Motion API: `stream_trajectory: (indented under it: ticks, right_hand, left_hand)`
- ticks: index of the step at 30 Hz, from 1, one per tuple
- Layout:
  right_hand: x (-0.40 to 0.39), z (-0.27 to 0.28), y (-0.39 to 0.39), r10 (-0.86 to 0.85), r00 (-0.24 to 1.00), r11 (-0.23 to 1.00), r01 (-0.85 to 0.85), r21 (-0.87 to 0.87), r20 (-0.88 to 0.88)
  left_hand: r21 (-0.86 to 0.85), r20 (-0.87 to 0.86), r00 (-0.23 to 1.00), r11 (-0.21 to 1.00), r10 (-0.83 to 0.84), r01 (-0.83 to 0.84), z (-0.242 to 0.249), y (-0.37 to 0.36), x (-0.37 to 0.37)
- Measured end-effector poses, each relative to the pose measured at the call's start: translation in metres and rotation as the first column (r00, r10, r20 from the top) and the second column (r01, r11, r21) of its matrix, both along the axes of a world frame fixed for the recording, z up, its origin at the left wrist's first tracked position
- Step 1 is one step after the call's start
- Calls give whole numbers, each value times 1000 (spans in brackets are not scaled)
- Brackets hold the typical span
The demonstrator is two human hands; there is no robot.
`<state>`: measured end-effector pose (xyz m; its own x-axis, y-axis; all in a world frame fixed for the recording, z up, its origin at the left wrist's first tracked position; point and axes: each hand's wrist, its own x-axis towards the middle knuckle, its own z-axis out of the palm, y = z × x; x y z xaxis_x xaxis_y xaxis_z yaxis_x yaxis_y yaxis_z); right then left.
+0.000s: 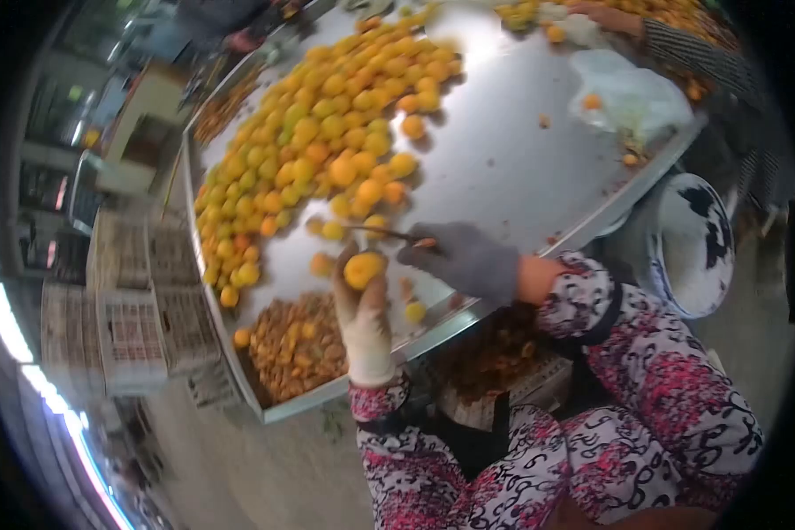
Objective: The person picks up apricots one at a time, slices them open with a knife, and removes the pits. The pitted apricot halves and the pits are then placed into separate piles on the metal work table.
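Note:
My left hand (pixel 368 331), in a pale glove, has its fingers around a yellow-orange apricot (pixel 363 270). In the grey-gloved right hand (pixel 473 262) is a thin knife (pixel 382 231), its dark blade pointing left above the apricot. The right fingers are closed on the handle, which is mostly hidden. Beyond both hands, a large heap of whole apricots (pixel 327 132) spreads over the metal table (pixel 486 185). Close to the left hand, at the table's near left corner, lies a pile of orange-brown cut pieces (pixel 296 353).
A white plastic bag (pixel 627 93) lies at the table's right side, near another person's sleeve (pixel 693 53). A white bucket with dark stains (pixel 693 247) stands at right. Stacked crates (pixel 132 327) are on the left. Below the table edge sits a box of orange-brown pieces (pixel 495 362).

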<state>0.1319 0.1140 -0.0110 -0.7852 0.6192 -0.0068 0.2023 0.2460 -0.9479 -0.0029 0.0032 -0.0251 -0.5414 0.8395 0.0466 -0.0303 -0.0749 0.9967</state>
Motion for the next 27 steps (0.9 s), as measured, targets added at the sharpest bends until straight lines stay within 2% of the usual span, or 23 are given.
stream_trajectory:
  ticks: [1, 3, 7, 16, 18, 20, 21, 22, 23, 24, 25, 26, 27]
  right_hand:
    - [0, 0, -3, 43, 999, 999, -43, -2, -11]
    - [2, 0, -6, 94, 991, 986, -106, 128, 100]
    - [2, -1, -9, 142, 974, 976, -168, 141, 174]
    - [3, -5, -16, 157, 967, 964, -194, 182, 200]
    - [3, -4, -16, 154, 952, 961, -206, 183, 266]
    - [-1, -3, -19, 160, 942, 963, -215, 164, 296]
    - [2, 0, -16, 137, 931, 966, -201, 162, 339]
    - [5, -4, -14, 212, 930, 935, -283, 216, 300]
    - [5, -15, -13, 272, 920, 895, -349, 277, 283]
    - [-5, -29, -18, 265, 863, 899, -382, 213, 430]
    - [-5, -39, -25, 209, 930, 917, -294, 271, 302]
    - [4, -5, -24, 174, 926, 972, -217, 92, 336]
    - [3, -10, -24, 192, 950, 956, -238, 171, 248]
  left_hand:
    - [16, 104, 994, 1000, -9, 7, -5, -1, -6]
    - [-5, 154, 987, 999, -39, 40, -4, -5, -11]
    - [34, 249, 968, 999, -40, 32, 4, -7, -9]
    - [47, 133, 991, 999, 1, -7, 3, -8, -9]
    - [44, 119, 993, 999, 8, -14, 2, -8, -8]
    - [-53, -4, 998, 997, 61, -61, 3, -10, -10]
    - [-125, -7, 998, 990, 64, -64, 13, -13, -6]
    - [-197, -24, 997, 978, 71, -75, 17, -13, -4]
    - [-113, -125, 990, 990, 67, -82, 15, -11, 2]
    - [-38, 34, 995, 995, 95, -94, 26, -5, 17]
    - [-71, 113, 989, 993, 101, -93, 24, -8, 18]
    - [-20, 188, 972, 990, 142, -140, 1, -12, 9]
    - [-95, 110, 989, 991, 103, -93, -11, -11, 2]
